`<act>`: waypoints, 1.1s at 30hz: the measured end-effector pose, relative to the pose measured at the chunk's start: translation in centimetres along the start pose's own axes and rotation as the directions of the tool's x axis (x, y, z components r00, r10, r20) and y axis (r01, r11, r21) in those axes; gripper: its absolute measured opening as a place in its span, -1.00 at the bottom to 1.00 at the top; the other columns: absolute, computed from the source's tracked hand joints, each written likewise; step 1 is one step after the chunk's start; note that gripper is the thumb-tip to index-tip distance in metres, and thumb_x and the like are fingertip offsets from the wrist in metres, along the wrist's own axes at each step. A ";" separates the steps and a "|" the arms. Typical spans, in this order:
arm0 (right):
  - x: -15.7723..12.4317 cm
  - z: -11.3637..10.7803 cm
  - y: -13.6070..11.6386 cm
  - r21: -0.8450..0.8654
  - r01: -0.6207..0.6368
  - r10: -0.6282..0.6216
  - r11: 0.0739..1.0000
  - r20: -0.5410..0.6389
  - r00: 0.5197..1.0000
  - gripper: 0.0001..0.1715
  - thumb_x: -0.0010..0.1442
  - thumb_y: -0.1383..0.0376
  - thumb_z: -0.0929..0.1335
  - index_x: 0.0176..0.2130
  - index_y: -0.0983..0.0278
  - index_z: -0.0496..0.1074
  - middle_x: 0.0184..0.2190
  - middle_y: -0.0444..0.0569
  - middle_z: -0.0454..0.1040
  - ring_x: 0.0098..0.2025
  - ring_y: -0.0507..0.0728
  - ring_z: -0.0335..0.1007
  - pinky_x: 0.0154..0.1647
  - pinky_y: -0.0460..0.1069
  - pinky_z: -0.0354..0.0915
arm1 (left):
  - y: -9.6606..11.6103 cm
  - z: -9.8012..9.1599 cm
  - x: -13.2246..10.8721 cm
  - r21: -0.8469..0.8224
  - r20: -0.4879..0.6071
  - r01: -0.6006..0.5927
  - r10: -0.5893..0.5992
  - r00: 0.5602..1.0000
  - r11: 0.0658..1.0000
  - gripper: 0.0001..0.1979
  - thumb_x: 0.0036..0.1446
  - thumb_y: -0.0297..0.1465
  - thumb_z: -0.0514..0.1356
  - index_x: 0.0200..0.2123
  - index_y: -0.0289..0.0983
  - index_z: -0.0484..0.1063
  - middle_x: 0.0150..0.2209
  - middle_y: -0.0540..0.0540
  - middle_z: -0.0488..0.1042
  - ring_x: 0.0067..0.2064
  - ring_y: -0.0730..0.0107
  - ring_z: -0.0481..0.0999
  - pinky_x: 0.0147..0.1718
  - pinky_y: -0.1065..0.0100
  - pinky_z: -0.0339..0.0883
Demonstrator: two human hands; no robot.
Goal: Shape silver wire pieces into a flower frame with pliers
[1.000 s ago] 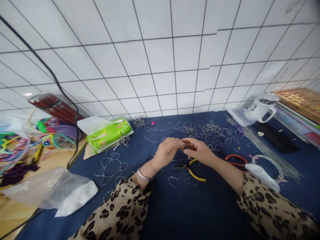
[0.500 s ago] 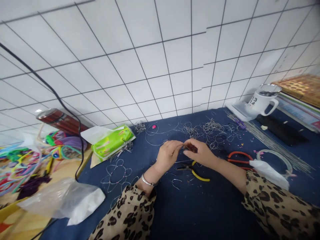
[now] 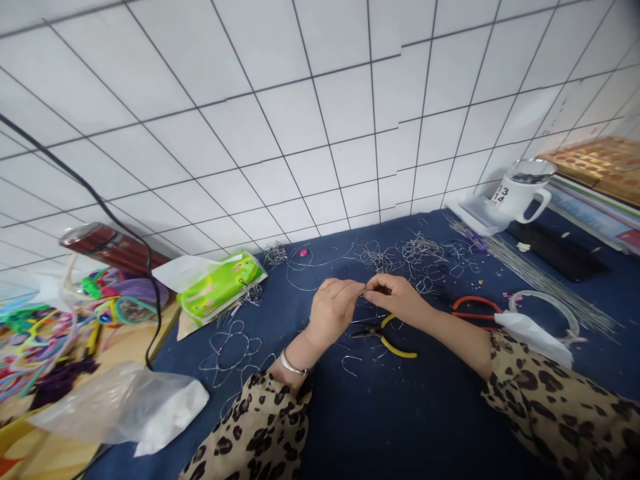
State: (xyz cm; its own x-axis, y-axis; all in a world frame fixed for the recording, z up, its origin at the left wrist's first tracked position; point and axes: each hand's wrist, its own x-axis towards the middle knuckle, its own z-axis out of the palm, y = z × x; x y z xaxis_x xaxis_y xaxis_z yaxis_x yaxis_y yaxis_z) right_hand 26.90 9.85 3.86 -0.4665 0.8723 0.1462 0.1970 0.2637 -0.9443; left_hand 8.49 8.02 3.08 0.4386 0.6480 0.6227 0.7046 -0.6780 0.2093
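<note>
My left hand [image 3: 334, 308] is closed in a pinch, its fingertips meeting those of my right hand [image 3: 396, 297]. Between them is a short bit of thin wire [image 3: 364, 292], mostly hidden by the fingers. Just below the hands lie pliers with yellow handles [image 3: 399, 348], jaws pointing left. A small bent wire hook [image 3: 352, 360] rests beside them. Left of my left wrist is a flower-shaped wire piece [image 3: 233, 352] with looped petals and tiny beads.
Tangled wire pieces [image 3: 421, 252] lie behind my right hand. Red-handled pliers [image 3: 476, 304], a coil [image 3: 570, 312] and straight wires [image 3: 560, 273] are to the right. A white mug [image 3: 520, 197] stands back right. Green tissue pack [image 3: 220, 287] and plastic bag [image 3: 120, 403] sit left.
Both hands stay together at the wire, with the right fingers shifting slightly at the pinch. The view has tilted and shifted a little.
</note>
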 end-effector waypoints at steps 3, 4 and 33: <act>-0.1 0.2 0.0 -0.096 0.043 -0.049 0.994 -0.056 0.997 -0.88 0.10 0.25 0.30 -0.39 0.26 0.36 -0.48 -0.15 0.31 -0.42 0.00 0.21 -0.38 -0.08 0.17 | 0.4 -0.3 0.2 0.053 0.007 0.007 -0.007 1.000 0.999 -0.79 0.12 -0.52 0.06 -0.17 -0.26 0.39 -0.28 -0.11 0.51 -0.23 0.31 0.44 -0.17 0.22 0.24; -0.1 0.2 0.0 -0.139 0.062 -0.073 0.988 -0.075 0.995 -0.90 0.10 0.26 0.30 -0.39 0.26 0.36 -0.48 -0.15 0.32 -0.41 0.01 0.21 -0.36 -0.08 0.17 | 0.5 -0.5 0.3 0.070 0.017 0.014 -0.015 1.000 0.997 -0.80 0.12 -0.51 0.06 -0.19 -0.26 0.39 -0.30 -0.11 0.51 -0.24 0.32 0.44 -0.17 0.22 0.23; -1.0 0.5 -0.2 -0.421 0.361 -0.424 0.832 -0.063 0.903 -0.83 0.17 0.26 0.25 -0.23 0.21 0.39 -0.30 -0.02 0.42 -0.20 0.12 0.28 -0.10 0.06 0.21 | -0.4 -0.1 0.8 -0.589 0.011 0.624 -0.766 0.642 0.514 -0.78 0.09 -0.24 0.12 -0.42 -0.29 0.38 -0.55 0.05 0.36 -0.62 0.58 0.27 -0.60 0.50 0.16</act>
State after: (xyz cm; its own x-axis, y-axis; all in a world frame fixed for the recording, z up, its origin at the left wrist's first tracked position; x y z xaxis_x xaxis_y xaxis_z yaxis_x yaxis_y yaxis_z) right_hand 26.90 8.76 3.79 -0.4503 0.7024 0.5513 0.3582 0.7077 -0.6090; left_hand 8.49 8.76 3.57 -0.2522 0.9397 0.2310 0.3072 -0.1486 0.9400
